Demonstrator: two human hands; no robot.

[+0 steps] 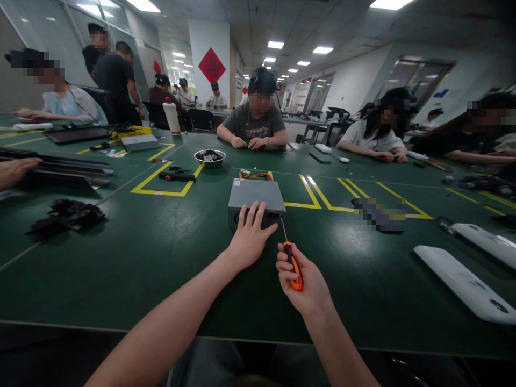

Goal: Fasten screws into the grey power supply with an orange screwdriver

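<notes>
A grey metal computer power supply [258,192] lies on the green table in front of me, its coloured cables [256,175] bunched at the far side. My left hand [250,236] rests on its near edge with the fingers spread over the top and front. In my right hand [304,279] is a screwdriver [293,263] with an orange and black handle, the fingers wrapped round it. Its thin shaft points up and away, the tip at the near right corner of the power supply. Whether the tip sits in a screw is too small to tell.
Beyond the power supply stands a metal bowl [209,157] of small dark parts. Pliers-like tools [177,176] lie inside yellow tape. Black parts [66,217] are piled at left, white panels [463,279] at right. Other people sit around the table; one's hand [18,172] reaches in from the left.
</notes>
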